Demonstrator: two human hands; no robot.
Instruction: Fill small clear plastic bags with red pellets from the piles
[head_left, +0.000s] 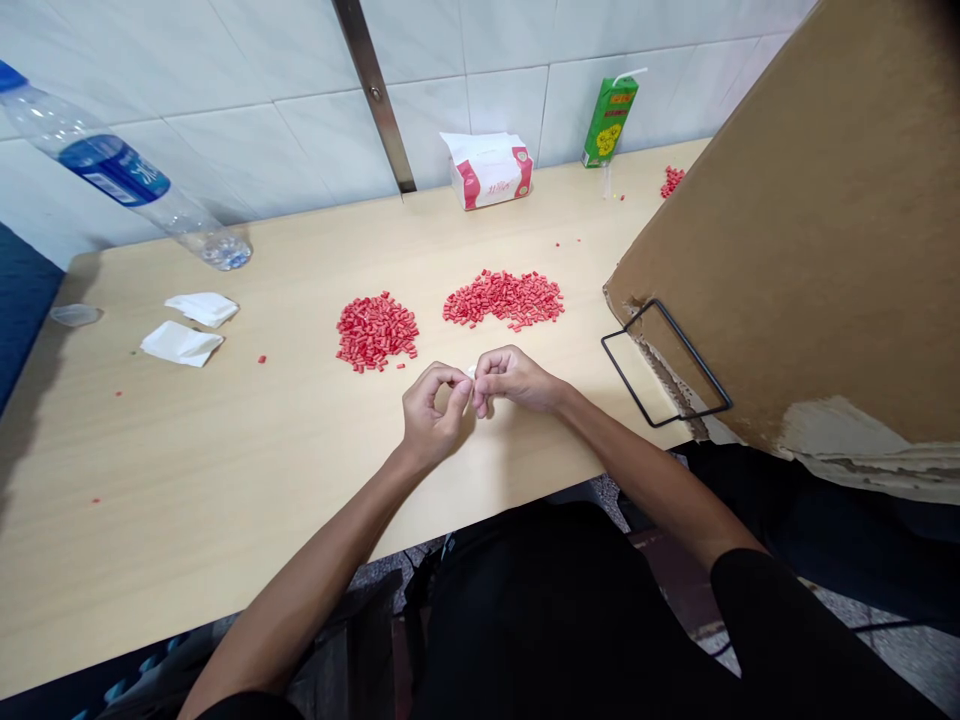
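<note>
My left hand and my right hand meet over the wooden table near its front edge. Both are closed in a pinch around a tiny whitish piece held between the fingertips; I cannot make out what it is. Just beyond the hands lie two heaps of small red pieces: a left pile and a wider right pile.
A large cardboard sheet with a black wire frame leans at the right. A water bottle, two crumpled tissues, a tissue pack, a green drink carton and a small far red heap stand about.
</note>
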